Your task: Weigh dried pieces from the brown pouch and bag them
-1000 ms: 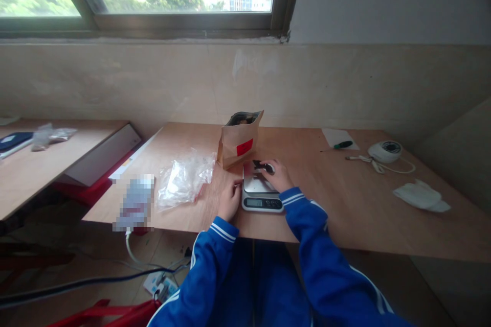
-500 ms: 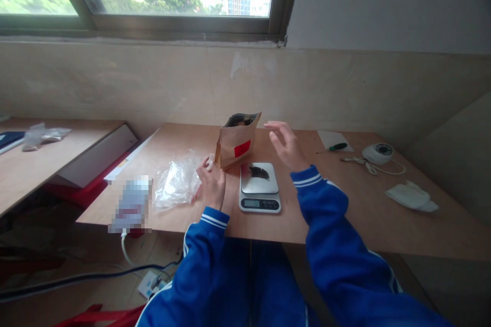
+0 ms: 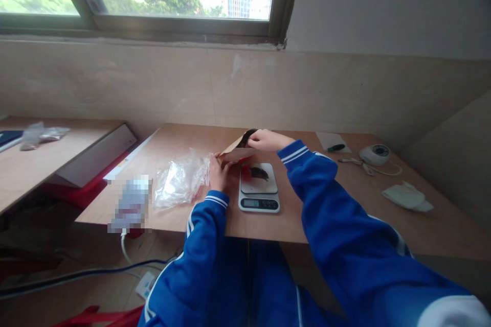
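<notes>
A brown paper bag (image 3: 233,154) with a red label leans over toward the right, its dark mouth facing my right side. My left hand (image 3: 219,171) is closed on the bag's left side and steadies it. At the mouth, my right hand (image 3: 264,140) has its fingers curled in at the opening; what they pinch, if anything, is hidden. Just in front of the bag stands a white kitchen scale (image 3: 259,204) with a metal plate. Dark, flat, leaf-like pieces (image 3: 259,173) lie on that plate, partly beside the bag's lower edge.
Clear plastic bags (image 3: 178,184) lie left of my left hand. Farther left is a blurred-out device (image 3: 130,204) with a white cable. On the right are a green-handled screwdriver (image 3: 336,147) on paper, a white dome camera (image 3: 374,154) with its cable, and crumpled white tissue (image 3: 408,196).
The paper bag has gone from upright to tilted rightward. My right hand has moved left from beside the bag to its mouth, its fingers now curled. My left hand has shifted up onto the bag.
</notes>
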Tool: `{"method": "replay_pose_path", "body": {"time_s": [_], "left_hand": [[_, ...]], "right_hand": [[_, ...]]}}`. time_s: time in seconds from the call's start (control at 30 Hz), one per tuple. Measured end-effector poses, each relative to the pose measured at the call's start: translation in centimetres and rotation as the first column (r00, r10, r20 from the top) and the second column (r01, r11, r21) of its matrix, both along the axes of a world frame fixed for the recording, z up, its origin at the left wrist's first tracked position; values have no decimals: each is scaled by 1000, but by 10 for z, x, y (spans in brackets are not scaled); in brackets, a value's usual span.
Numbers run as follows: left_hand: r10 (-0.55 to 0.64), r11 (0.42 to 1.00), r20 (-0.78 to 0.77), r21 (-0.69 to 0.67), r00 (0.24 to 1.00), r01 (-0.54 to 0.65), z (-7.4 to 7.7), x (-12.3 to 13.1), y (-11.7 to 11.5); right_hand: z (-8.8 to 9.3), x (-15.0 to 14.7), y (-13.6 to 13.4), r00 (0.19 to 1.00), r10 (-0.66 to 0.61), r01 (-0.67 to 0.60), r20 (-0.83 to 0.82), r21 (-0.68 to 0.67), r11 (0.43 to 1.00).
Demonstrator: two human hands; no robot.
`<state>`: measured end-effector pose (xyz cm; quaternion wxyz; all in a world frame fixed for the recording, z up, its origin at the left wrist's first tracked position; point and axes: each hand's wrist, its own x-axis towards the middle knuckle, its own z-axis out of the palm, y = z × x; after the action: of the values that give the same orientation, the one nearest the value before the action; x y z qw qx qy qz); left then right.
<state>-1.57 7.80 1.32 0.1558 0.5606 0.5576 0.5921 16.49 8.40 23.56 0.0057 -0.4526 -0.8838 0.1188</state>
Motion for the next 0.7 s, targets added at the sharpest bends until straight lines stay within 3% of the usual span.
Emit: {"method": "replay_pose_path", "body": {"time_s": [0.1, 0.2, 0.3, 0.43, 0.7], "left_hand": [[5, 1000, -22, -21, 1000, -6, -3, 0, -3], [18, 1000, -39, -6, 999, -19, -3, 1, -6], [31, 999, -34, 14, 999, -30, -1, 2, -8], [26, 1000, -35, 6, 999, -25, 0, 2, -8], [19, 1000, -58, -19, 998, -20, -4, -1, -6]], "right_hand": [[0, -6, 0, 993, 28, -18, 119, -90, 996], [-3, -17, -8, 984, -47, 29, 172, 102, 994], [-6, -25, -22, 970, -98, 29, 224, 291, 956], [-12, -27, -31, 951, -73, -37, 302, 345, 938], [-17, -20, -29, 963, 6, -128, 270, 437, 890]]}}
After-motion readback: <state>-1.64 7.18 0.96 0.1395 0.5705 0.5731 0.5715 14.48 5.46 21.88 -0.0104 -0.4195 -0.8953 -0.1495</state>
